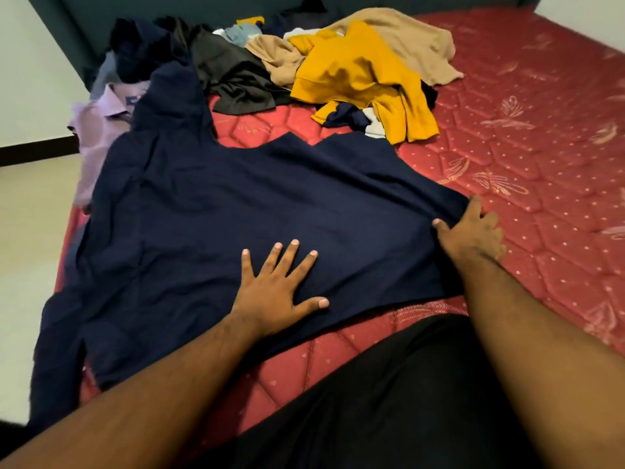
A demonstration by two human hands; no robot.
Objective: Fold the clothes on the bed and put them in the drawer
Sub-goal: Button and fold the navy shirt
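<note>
A large navy blue garment (243, 204) lies spread flat on the red mattress (527, 137), its left side hanging over the bed's edge. My left hand (275, 286) presses flat on its near part, fingers spread. At the cloth's right edge, my right hand (473, 231) pinches the fabric between thumb and fingers. A heap of unfolded clothes sits behind: a yellow top (358, 76), a beige garment (406, 38), a dark grey-black one (233, 79) and a lilac shirt (101, 130) at the left edge.
The bed's dark headboard (101, 15) runs along the back. Pale floor (30, 231) and a white wall lie to the left. The mattress's right half is bare. No drawer is in view.
</note>
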